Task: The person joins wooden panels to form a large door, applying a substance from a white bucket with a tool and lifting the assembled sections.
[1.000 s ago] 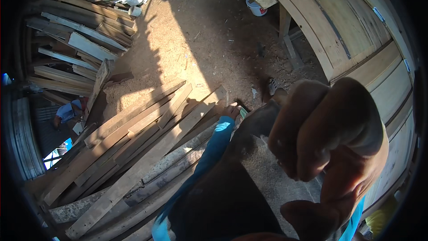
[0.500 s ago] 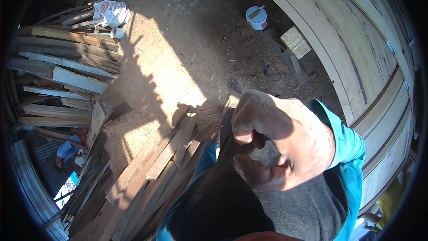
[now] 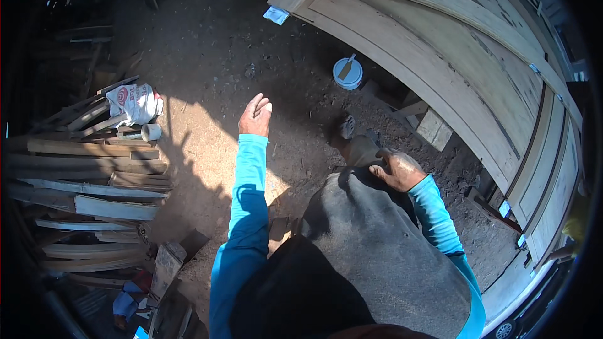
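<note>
L hand (image 3: 255, 115) hangs over the dirt floor (image 3: 295, 129), nothing in it — fingers loosely out, only small gaps btwn them. R hand (image 3: 401, 171) is on the dark trouser leg (image 3: 370, 220) by the knee, near ctr; thumb & index look apart, but can't tell if the fingers grip the cloth. White bucket (image 3: 347, 81) w/ a flat brush-like tool (image 3: 346, 69) on top sits far of the R hand — wooden panel (image 3: 440, 72) to the right, stacked planks (image 3: 97, 147) & white sack (image 3: 139, 105) left.
</note>
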Action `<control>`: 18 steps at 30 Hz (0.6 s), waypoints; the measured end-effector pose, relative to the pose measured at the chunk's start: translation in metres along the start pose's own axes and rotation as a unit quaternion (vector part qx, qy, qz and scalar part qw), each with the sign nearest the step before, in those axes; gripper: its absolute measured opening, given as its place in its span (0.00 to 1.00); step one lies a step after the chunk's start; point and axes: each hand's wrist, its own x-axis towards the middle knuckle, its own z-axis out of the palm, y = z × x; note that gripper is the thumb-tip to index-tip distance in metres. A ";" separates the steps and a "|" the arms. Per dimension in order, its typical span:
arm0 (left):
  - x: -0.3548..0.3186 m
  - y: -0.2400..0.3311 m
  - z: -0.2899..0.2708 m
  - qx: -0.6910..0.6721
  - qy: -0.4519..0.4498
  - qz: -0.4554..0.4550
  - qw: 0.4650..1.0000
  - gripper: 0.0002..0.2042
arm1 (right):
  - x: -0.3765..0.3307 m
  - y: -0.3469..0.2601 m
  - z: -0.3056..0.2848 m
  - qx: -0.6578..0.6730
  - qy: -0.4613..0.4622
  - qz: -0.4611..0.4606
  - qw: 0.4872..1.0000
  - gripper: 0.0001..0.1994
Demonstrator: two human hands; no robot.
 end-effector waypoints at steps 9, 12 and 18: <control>0.245 0.116 0.035 0.114 -0.236 0.208 0.942 0.23 | 0.114 -0.023 -0.070 0.087 0.179 -0.006 0.980 0.21; 0.315 0.145 0.049 0.170 -0.234 0.193 0.938 0.23 | 0.118 -0.026 -0.080 0.130 0.256 0.038 0.957 0.21; 0.527 0.110 0.043 0.277 -0.243 0.265 0.891 0.28 | 0.113 -0.024 -0.060 0.150 0.308 0.233 0.910 0.21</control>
